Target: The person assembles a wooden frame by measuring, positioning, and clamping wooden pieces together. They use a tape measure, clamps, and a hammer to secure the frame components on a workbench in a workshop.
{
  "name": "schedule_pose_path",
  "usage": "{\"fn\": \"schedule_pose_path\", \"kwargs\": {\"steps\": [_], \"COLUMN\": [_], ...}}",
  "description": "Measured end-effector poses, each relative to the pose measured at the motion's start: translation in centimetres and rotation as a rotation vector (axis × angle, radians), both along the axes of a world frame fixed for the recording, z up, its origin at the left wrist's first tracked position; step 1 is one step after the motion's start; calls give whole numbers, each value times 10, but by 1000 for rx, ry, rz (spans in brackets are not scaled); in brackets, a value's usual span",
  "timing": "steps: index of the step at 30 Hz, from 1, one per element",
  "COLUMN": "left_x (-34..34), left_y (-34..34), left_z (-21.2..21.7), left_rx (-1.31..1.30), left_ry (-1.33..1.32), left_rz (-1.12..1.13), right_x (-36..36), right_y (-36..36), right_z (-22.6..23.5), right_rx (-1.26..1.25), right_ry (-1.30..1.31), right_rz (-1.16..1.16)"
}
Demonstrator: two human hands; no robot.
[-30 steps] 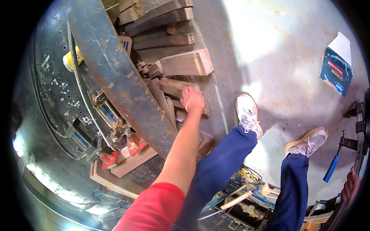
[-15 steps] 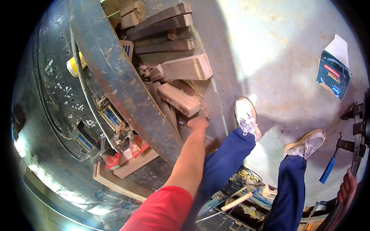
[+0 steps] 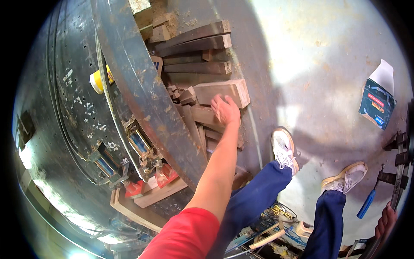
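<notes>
My left hand (image 3: 225, 111) is over the pile of wood with its fingers apart. Its fingertips lie at the side of a thick wooden block (image 3: 217, 91); whether they press on it I cannot tell. A smaller wooden block (image 3: 202, 115) lies partly under the hand. Several long dark wood pieces (image 3: 196, 43) lie farther off in the same pile. At the right edge my right hand (image 3: 386, 221) wraps round the dark bar of a bar clamp (image 3: 400, 166), which has a blue handle (image 3: 366, 205).
A large dark metal machine frame (image 3: 144, 86) curves along the left, with a yellow container (image 3: 100, 80) and red-ended clamps (image 3: 166, 175) on it. A torn dark carton (image 3: 377, 101) lies on the floor at right. Tools and cables (image 3: 276, 226) lie behind my shoes (image 3: 284, 149).
My left hand has moved farther away, from the near end of the smaller block to over it and beside the thick block, and its fingers have spread. The right hand still grips the clamp.
</notes>
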State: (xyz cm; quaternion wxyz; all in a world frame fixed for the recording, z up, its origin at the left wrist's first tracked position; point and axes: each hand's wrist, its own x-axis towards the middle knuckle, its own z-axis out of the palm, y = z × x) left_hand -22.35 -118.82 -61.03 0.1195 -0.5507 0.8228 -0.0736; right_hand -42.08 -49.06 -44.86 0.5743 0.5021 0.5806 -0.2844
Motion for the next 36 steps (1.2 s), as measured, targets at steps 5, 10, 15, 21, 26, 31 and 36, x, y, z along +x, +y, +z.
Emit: {"fn": "schedule_pose_path", "kwargs": {"steps": [5, 10, 15, 21, 26, 31, 36], "left_x": [-17, -49, -15, 12, 17, -4, 15], "left_y": [-27, -10, 22, 39, 44, 47, 48], "left_z": [-30, 5, 15, 0, -14, -10, 24], "left_rx": [80, 353, 392, 343, 317, 389, 506], "left_ry": [39, -402, -386, -228, -198, -277, -439], "left_rz": [-200, -156, -118, -166, -172, -176, -257], "right_x": [9, 27, 22, 20, 7, 20, 34], "right_y": [-12, -23, -54, -60, -33, -25, -48], "right_z": [-8, -7, -4, 0, 2, 5, -13], "right_rx": [-12, -81, -109, 1, -3, 22, -220], "right_ry": [55, 189, 288, 281, 119, 179, 279], "right_rz": [-115, -337, -383, -254, -78, -178, -411]}}
